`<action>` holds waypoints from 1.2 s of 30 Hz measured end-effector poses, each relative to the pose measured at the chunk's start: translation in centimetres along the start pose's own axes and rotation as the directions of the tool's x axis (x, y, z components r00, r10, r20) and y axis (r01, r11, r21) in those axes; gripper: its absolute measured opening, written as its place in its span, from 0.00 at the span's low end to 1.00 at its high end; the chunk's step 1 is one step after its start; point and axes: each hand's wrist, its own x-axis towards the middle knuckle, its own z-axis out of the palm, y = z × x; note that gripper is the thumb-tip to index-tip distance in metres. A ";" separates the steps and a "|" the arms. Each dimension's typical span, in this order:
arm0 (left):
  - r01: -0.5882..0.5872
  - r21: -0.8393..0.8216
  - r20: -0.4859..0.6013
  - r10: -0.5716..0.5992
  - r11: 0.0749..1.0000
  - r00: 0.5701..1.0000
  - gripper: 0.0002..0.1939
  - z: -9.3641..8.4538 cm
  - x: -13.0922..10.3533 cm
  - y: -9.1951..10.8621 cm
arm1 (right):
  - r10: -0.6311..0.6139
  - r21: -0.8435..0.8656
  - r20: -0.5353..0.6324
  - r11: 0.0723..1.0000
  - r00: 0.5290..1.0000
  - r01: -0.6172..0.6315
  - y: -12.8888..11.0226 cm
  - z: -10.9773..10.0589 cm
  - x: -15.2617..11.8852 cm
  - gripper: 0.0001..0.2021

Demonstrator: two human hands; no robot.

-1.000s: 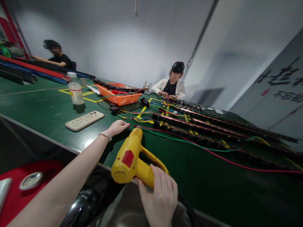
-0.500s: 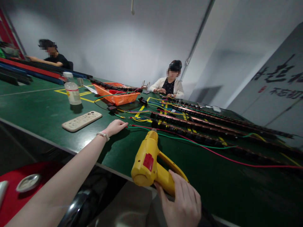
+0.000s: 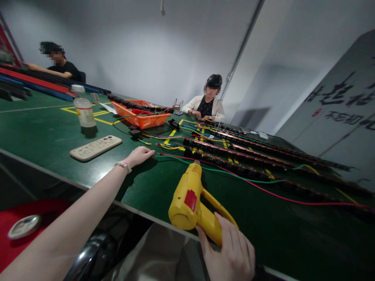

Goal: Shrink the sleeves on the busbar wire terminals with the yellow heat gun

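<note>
Gun [image 3: 185,203] gripped in our right hand [image 3: 230,249], left hand [image 3: 139,156] pinching green wire [image 3: 209,169]; let's aim the nozzle [image 3: 197,161] clear of fingertips [image 3: 150,153].

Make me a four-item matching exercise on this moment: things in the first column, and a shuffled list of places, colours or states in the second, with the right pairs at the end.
Column one
1. Gun-shaped tool
2. Basket
3. Bottle
4. Phone

Column two
A. Upright, with a white cap
B. Lying flat, between the bottle and the near edge of the table
C. Yellow, gripped in the right hand
D. Orange, with a dark strip lying across it

Right pairs: 1-C, 2-D, 3-A, 4-B
</note>
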 end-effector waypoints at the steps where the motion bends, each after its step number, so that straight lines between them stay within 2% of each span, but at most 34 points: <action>1: 0.001 -0.002 0.001 -0.001 1.000 1.000 0.29 0.0 0.0 0.0 | 0.000 0.004 0.000 1.000 1.000 0.000 -0.1 0.0 0.0 0.24; 7: 0.002 -0.016 0.001 -0.002 1.000 1.000 0.29 0.0 0.1 -0.1 | -0.001 0.027 -0.008 1.000 1.000 0.001 -1.4 0.1 0.5 0.23; 17: 0.011 -0.046 -0.018 -0.011 0.999 1.000 0.29 0.3 0.4 -0.5 | -0.031 0.200 -0.011 0.979 0.999 0.032 -5.4 1.7 1.2 0.23; 24: -0.003 0.012 -0.016 0.003 1.000 1.000 0.31 0.2 0.3 -0.2 | -0.054 0.321 0.011 0.946 0.998 0.048 -8.2 2.3 1.3 0.23; 29: 0.029 -0.018 0.023 -0.029 0.999 0.999 0.34 0.0 0.3 0.0 | -0.094 0.359 0.046 0.931 0.995 0.071 -8.9 2.6 1.0 0.25; 36: 0.011 0.006 0.034 -0.011 1.000 0.999 0.35 -0.1 0.2 0.1 | -0.084 0.370 0.036 0.927 0.996 0.065 -9.0 2.4 1.2 0.24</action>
